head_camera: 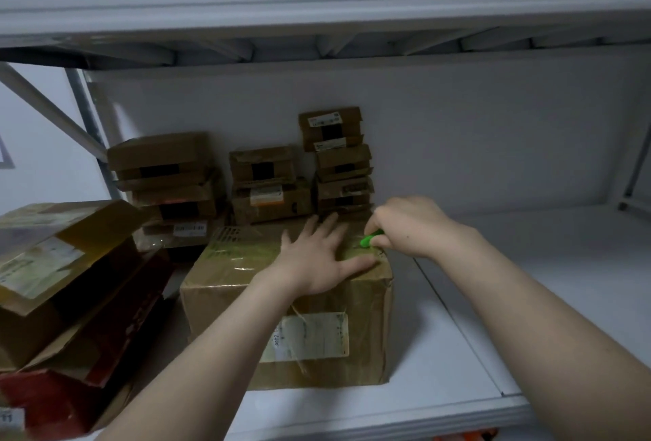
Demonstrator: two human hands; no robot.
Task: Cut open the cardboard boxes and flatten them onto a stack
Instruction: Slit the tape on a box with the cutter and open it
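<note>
L hand (317,257) lies flat on top of the box (289,328), palm down, fingers straight & spread. It is released, gripping nothing, just pressing the lid to steady it. R hand (408,225) is clenched round a green cutter (370,239), knuckles up, with the tool's tip aimed down-left at the tape (243,253) by the lid's right edge, just beside the L thumb. Can't tell if the blade is out or already in the tape. Both forearms are bare. The L one crosses above the box front and the R comes in from the lower right w/ the wrist bent inward. Step, I'd say: the cutting stage, right at the start of the top seam. The box is shut & taped, w/ nothing flattened from it yet. Next move prob. calls for drawing the blade left along the seam, kept shallow. The L hand sits about on that line, so it should shift clear first, thumb esp. The box stands on the white shelf (493,299), label (310,336) on its near face. Behind it, against the back wall, small boxes (271,186) are stacked in three columns, all closed. To the left a pile (70,282) of opened, crumpled boxes leans at angles, one of them red. It may be the stack, not sure.
</note>
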